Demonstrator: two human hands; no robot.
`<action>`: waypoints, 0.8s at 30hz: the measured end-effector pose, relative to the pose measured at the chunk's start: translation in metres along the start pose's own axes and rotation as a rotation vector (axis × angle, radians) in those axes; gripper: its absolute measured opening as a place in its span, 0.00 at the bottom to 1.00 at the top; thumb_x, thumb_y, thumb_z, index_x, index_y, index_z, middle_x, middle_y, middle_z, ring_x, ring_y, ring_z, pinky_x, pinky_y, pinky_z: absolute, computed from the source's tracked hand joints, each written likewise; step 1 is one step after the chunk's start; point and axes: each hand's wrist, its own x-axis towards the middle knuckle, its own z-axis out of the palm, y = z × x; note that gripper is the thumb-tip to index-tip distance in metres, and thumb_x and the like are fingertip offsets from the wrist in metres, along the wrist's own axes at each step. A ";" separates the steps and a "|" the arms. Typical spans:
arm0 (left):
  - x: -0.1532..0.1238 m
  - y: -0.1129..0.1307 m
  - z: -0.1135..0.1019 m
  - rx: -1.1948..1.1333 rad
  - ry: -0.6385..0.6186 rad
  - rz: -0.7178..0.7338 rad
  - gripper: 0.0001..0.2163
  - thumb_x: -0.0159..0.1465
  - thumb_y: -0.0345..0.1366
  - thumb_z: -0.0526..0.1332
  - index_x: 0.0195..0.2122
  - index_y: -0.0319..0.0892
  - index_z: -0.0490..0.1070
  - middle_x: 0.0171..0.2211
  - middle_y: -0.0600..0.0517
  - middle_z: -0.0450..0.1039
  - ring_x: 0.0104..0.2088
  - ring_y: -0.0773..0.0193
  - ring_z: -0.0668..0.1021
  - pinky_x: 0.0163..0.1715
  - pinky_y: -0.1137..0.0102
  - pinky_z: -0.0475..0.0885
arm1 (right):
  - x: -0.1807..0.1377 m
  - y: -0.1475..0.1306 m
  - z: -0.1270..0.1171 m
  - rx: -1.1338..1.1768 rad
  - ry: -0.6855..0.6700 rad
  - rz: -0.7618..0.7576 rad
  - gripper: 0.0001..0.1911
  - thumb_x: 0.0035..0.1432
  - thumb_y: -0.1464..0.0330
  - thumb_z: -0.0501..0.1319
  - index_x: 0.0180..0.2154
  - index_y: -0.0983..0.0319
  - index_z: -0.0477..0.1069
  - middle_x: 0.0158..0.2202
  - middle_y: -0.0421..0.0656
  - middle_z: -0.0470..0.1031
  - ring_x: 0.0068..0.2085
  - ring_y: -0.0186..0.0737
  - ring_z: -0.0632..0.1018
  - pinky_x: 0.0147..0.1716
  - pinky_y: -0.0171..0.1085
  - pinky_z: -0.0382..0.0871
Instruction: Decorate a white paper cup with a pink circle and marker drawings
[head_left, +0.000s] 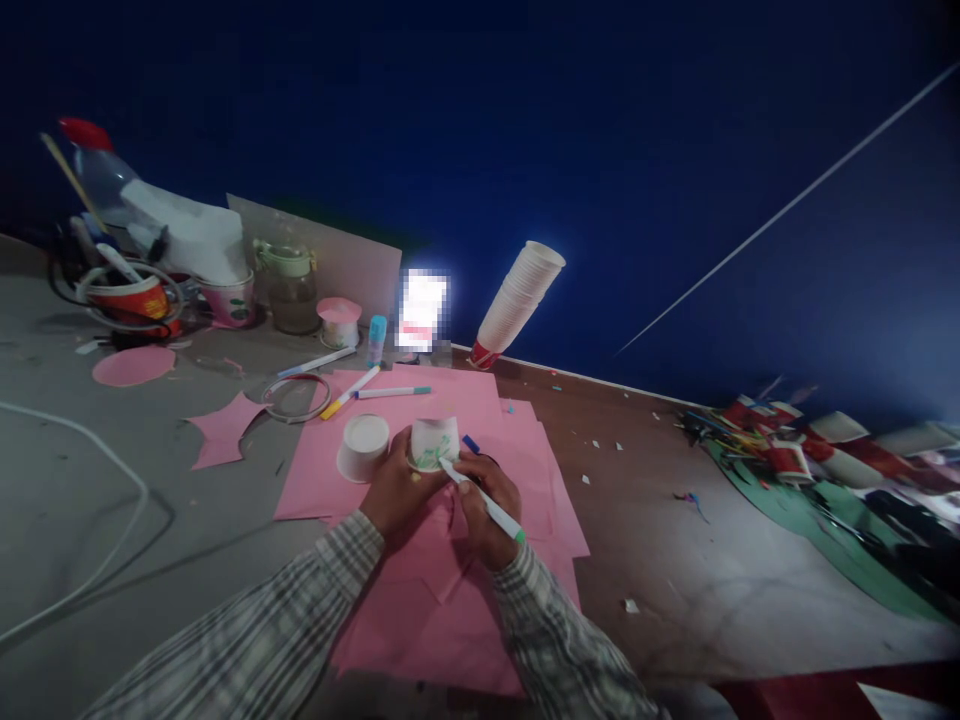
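Note:
My left hand is closed on the lower left side of a short white paper cup that bears green drawn leaves. A white felt-tip marker with a green end sits in the closed fingers of my right hand. Its tip meets the cup's side by the green drawing. Just left of my left hand, another white paper cup stands upside down on the pink paper. A dark blue marker cap lies just behind my right hand.
Several markers, among them a yellow-ended marker, lie behind the cups near a blue glue stick. A leaning stack of paper cups stands by the wall. At left are a glass jar and a white cable; a green mat lies right.

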 end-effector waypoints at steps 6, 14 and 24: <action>0.001 -0.002 0.000 -0.014 0.012 -0.028 0.28 0.51 0.45 0.74 0.50 0.41 0.68 0.45 0.45 0.78 0.45 0.51 0.81 0.48 0.58 0.76 | -0.001 0.001 0.000 0.024 0.016 0.017 0.10 0.61 0.67 0.62 0.41 0.57 0.82 0.42 0.47 0.85 0.46 0.49 0.86 0.46 0.47 0.82; -0.001 -0.001 0.000 -0.031 -0.009 -0.006 0.25 0.54 0.42 0.72 0.50 0.42 0.67 0.44 0.47 0.79 0.44 0.53 0.82 0.46 0.59 0.77 | -0.001 0.001 -0.002 0.028 -0.008 0.036 0.10 0.62 0.66 0.62 0.41 0.57 0.82 0.42 0.47 0.86 0.48 0.51 0.86 0.49 0.50 0.82; 0.000 -0.001 -0.001 -0.013 -0.008 0.013 0.24 0.53 0.41 0.71 0.48 0.42 0.68 0.43 0.46 0.78 0.43 0.52 0.82 0.46 0.56 0.77 | 0.002 -0.005 -0.003 0.050 0.010 0.036 0.10 0.61 0.67 0.62 0.41 0.57 0.82 0.42 0.47 0.85 0.47 0.50 0.85 0.48 0.49 0.81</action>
